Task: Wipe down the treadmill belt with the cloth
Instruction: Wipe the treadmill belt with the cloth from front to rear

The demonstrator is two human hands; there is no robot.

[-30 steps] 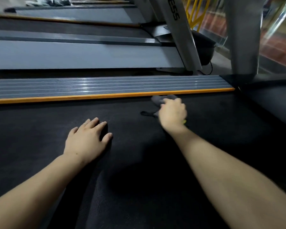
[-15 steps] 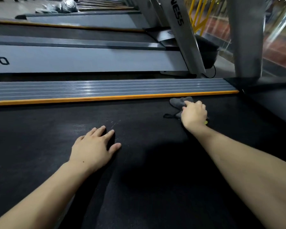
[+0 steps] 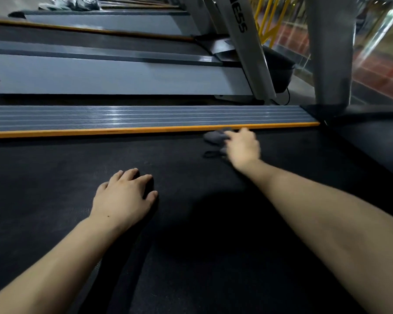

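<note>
Fingers (image 3: 132,177) of my left hand (image 3: 123,198) lie flat and close together on the black treadmill belt (image 3: 55,177), with the thumb a little apart; my right hand (image 3: 243,148) is far out in front, and its fingers are curled down over the grey cloth (image 3: 214,137), pressing it on the belt; that hand looks blurry, so I cannot tell just how tight the grip is; the cloth sits near the far edge of the belt, just beside the orange strip (image 3: 123,130); behind the strip is a grey ribbed side rail (image 3: 145,115); past that stands another treadmill (image 3: 100,75).
</note>
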